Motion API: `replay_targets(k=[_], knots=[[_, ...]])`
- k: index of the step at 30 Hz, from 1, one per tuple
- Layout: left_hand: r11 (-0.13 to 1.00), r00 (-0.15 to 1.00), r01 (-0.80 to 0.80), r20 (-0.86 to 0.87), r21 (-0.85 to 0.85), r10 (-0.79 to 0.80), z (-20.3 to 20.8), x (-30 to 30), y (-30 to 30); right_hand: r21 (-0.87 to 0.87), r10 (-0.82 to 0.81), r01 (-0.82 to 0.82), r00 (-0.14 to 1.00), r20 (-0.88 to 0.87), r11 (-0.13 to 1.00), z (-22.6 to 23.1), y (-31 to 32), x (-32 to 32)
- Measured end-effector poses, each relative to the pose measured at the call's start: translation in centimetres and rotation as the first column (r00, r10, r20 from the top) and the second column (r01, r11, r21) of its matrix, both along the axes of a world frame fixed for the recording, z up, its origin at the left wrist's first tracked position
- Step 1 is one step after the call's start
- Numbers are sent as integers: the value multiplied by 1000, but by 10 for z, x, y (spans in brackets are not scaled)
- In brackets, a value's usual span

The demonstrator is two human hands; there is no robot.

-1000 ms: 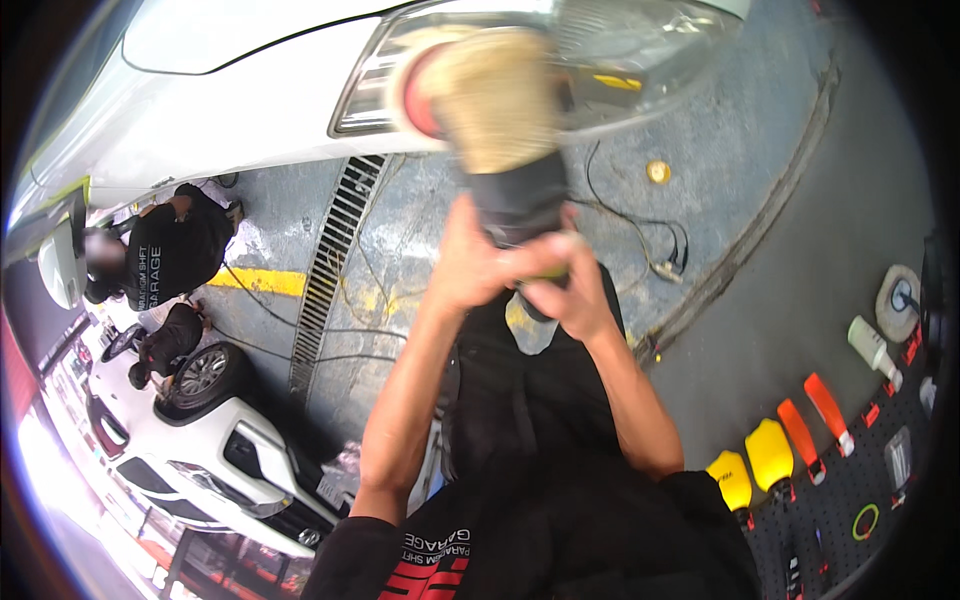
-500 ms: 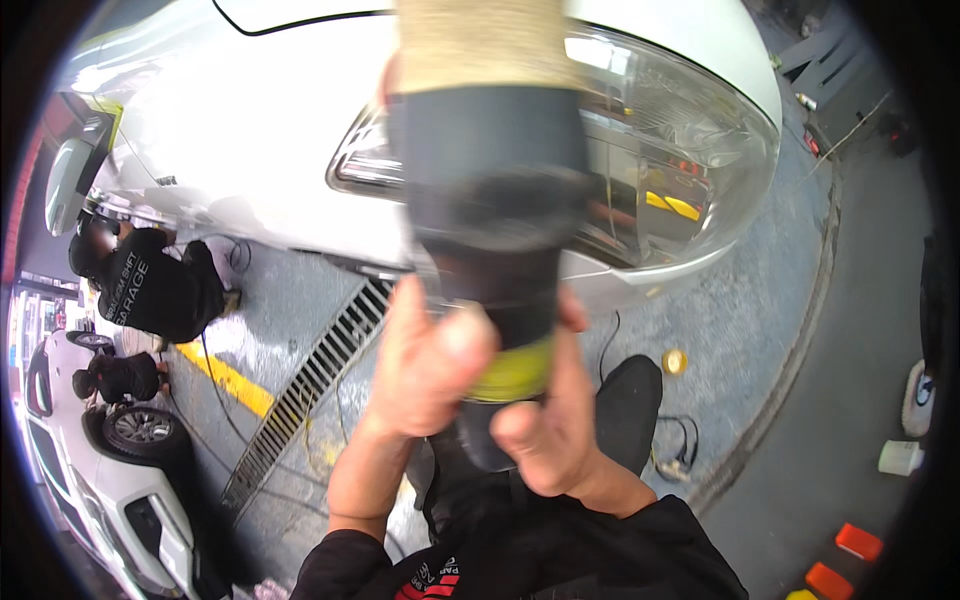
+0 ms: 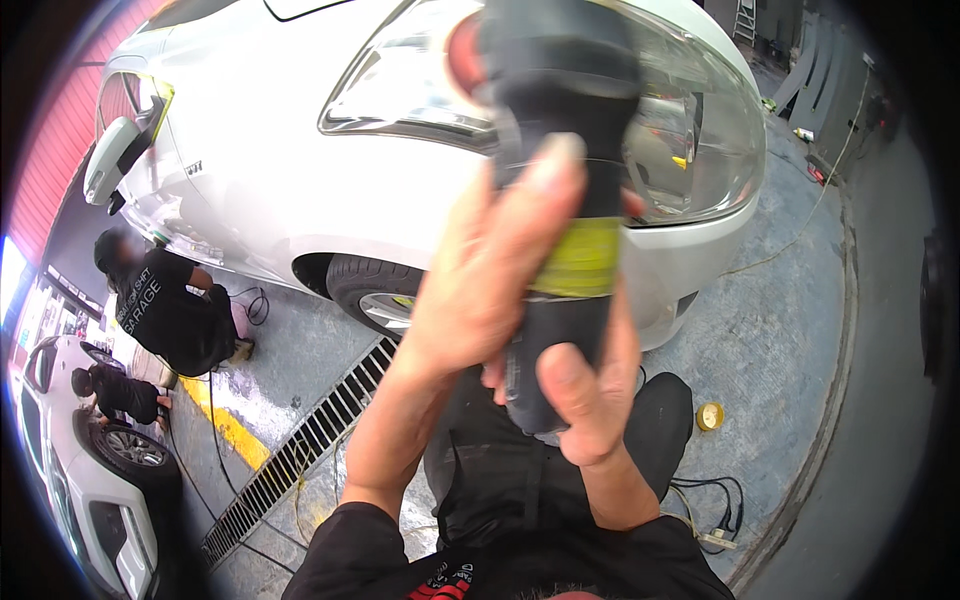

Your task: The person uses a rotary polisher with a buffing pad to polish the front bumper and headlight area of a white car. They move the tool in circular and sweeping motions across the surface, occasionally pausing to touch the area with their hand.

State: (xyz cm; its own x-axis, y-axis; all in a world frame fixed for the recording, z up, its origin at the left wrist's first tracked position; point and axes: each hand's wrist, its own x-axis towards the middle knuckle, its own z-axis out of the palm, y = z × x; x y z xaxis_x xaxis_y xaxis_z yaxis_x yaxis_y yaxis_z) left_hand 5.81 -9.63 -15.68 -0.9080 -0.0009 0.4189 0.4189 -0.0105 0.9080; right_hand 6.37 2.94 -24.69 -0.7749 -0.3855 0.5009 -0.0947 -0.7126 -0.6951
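I hold a black polisher (image 3: 560,95) upright in front of me with both hands; a yellow-green band wraps its handle. My left hand (image 3: 475,275) is closed round the body just above and beside the band. Lower down, my right hand (image 3: 590,400) grips the handle's end, thumb on the near side. A blurred reddish round part (image 3: 465,55) shows at the polisher's left, near the top. Behind it is a white car (image 3: 250,130) with a large clear headlight (image 3: 700,150), partly covered by the polisher. Whether the polisher touches the car cannot be told.
A front wheel (image 3: 375,285) stands below the fender, above a floor drain grate (image 3: 300,450). A yellow roll (image 3: 709,416) and cables with a power strip (image 3: 715,538) lie right of my knee. Two people (image 3: 170,305) crouch at left, near another white car (image 3: 75,480).
The polisher has swung right and tilted; its tan pad edge no longer shows, and a reddish part does. My hands have moved right with it. The view has shifted, bringing the front wheel in.
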Motion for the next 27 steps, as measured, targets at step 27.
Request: replay_targets(k=[27], knots=[[913,892,-363,-212,187,399,-20,18,-29,81,161,-153,980,-117,985,37,-36,-14]])
